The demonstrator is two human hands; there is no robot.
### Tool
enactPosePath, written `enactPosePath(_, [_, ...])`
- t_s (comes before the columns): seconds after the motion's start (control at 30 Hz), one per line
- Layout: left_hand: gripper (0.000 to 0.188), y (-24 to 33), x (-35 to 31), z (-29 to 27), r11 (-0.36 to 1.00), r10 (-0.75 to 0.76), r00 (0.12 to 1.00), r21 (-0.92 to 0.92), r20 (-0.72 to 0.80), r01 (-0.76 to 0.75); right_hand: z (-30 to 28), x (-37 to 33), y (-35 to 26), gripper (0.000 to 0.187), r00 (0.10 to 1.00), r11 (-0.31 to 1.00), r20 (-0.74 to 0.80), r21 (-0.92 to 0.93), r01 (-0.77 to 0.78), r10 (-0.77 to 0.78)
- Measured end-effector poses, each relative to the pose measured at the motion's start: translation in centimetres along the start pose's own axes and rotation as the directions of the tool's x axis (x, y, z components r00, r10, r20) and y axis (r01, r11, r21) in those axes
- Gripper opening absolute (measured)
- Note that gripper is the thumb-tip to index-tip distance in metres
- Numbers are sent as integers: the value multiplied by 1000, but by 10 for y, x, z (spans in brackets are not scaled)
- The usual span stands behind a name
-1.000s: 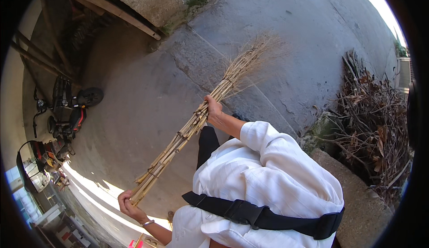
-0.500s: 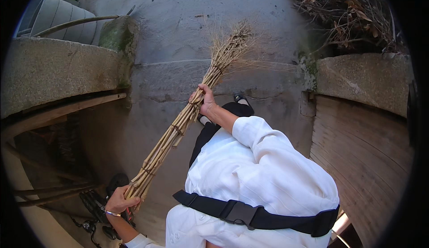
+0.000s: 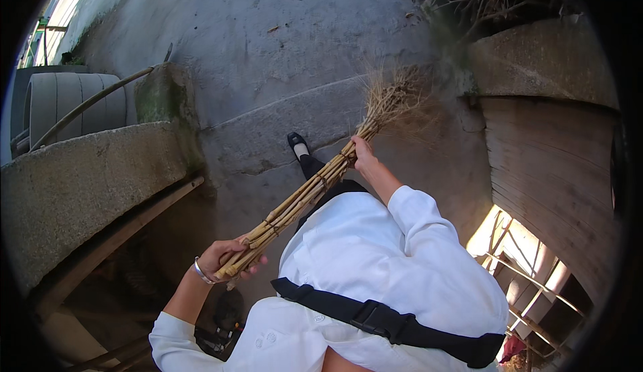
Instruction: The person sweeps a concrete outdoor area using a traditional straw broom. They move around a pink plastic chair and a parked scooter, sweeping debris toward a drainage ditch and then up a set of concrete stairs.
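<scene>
A long broom point(image 3: 293, 213) of bundled yellow stalks, bound at several places, lies slantwise across the front of my body. Its bushy twig end point(image 3: 396, 97) points to the far right, above the concrete ground. Near the butt of the handle, my left hand point(image 3: 231, 259) is closed around the stalks, a bracelet at its wrist. Farther up, just below the brush, my right hand point(image 3: 364, 154) grips the same bundle. Its fingers are partly hidden behind the stalks.
Concrete walls flank me, one at the left point(image 3: 100, 177) and one at the right point(image 3: 542, 64). A wooden door point(image 3: 549, 171) stands on the right. Dry branches point(image 3: 495, 0) pile up at the far right. A grey ribbed cylinder point(image 3: 77, 104) sits at the far left, a pole leaning across it.
The broom has swung to the right and tilted flatter, both hands still on it. My body has turned, and one foot has stepped forward toward the ledge.
</scene>
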State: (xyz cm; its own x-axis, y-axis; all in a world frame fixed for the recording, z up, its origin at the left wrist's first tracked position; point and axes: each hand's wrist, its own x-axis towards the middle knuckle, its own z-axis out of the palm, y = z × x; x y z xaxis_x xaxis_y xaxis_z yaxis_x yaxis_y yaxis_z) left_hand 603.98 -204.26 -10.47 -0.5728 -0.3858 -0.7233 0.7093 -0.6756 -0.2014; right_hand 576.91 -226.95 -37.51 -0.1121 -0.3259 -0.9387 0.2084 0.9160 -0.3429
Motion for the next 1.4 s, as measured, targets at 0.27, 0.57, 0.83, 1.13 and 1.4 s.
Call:
enactPosePath(0.27, [53,40,-87,3,980,193,971,-14,-143,-197,186,18,86,37,976,1000,214,-1,-29,29])
enactPosePath(0.57, [41,32,-120,10,831,480,773,497,-415,-249,353,-114,2,46,690,958,667,239,160,-282])
enactPosePath(0.83, [64,64,-175,-82,938,245,947,297,-209,-177,340,-119,49,52,803,870,362,51,491,-474])
enactPosePath(1.13, [56,123,-200,-179,944,-25,993,324,-117,62,228,-133,168,24,948,905,-105,284,317,-299])
enactPosePath(1.4, [47,117,-227,-276,970,-212,977,126,16,208,195,-79,330,14,932,988,-361,147,37,19])
